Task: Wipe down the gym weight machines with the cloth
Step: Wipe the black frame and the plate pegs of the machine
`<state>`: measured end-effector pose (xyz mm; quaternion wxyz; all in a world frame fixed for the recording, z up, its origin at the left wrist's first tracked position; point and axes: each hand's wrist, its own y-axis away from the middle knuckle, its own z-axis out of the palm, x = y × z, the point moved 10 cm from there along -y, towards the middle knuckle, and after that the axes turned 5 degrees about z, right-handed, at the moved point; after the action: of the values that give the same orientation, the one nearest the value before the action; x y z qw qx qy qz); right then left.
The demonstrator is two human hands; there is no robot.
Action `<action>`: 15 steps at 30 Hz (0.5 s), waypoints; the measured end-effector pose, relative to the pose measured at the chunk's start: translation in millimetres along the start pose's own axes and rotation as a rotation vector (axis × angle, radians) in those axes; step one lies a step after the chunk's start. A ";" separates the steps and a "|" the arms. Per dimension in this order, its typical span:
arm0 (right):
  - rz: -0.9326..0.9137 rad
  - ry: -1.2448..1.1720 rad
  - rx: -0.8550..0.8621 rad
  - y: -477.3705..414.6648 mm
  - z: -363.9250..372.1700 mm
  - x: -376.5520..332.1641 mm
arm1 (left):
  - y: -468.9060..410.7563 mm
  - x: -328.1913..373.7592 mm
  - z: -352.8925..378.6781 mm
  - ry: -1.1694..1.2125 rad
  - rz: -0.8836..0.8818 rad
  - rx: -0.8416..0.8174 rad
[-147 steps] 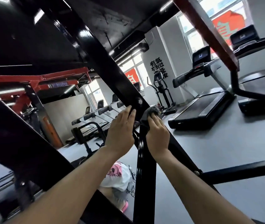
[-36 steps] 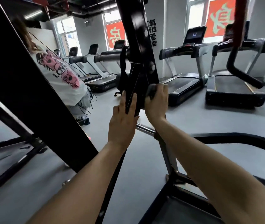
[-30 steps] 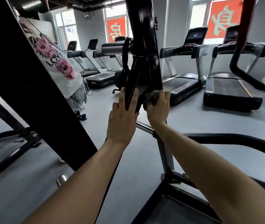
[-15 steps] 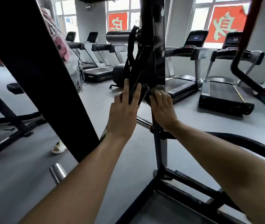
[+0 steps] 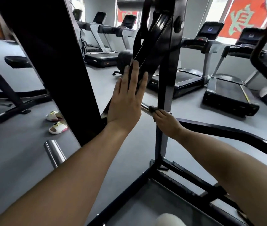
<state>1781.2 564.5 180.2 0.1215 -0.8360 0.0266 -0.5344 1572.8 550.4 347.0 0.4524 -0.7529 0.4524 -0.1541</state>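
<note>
A black weight machine fills the view, with a vertical upright post (image 5: 164, 98) in the middle and a slanted black bar (image 5: 147, 62) beside it. My left hand (image 5: 126, 101) lies flat with straight fingers against the slanted bar. Lower on the upright, my right hand (image 5: 166, 122) holds a dark cloth (image 5: 152, 109) against the post where a chrome peg (image 5: 145, 107) sticks out. Most of the cloth is hidden under my fingers.
A broad black beam (image 5: 53, 62) slants down at the left. The machine's black base frame (image 5: 186, 180) spreads over the grey floor. A chrome peg (image 5: 54, 152) juts up low at the left. Slippers (image 5: 57, 123) lie on the floor. Treadmills (image 5: 227, 88) line the far wall.
My right hand has slid the cloth down the upright, from the joint near my left hand to the chrome peg. My left hand stays flat on the slanted bar.
</note>
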 end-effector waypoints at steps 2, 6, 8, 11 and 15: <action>0.120 -0.015 0.025 -2.3 -10.0 14.9 | 0.7 0.0 -1.6 -0.014 0.001 0.007; 0.209 0.028 0.042 7.7 -22.9 16.7 | 8.6 9.0 -5.1 -0.072 0.062 -0.024; 0.147 0.003 -0.022 8.2 -11.9 2.4 | 12.3 12.0 -3.4 -0.104 0.101 -0.049; 0.075 -0.030 -0.148 9.6 16.4 -22.6 | 6.4 7.8 -7.5 -0.124 0.092 -0.038; 0.088 -0.006 -0.287 39.5 59.0 -47.0 | 2.8 18.9 -5.0 -0.135 0.111 -0.022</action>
<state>1817.6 544.7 105.7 0.0240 -0.8443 0.1390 -0.5170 1578.3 531.8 344.1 0.4813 -0.7403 0.4637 -0.0727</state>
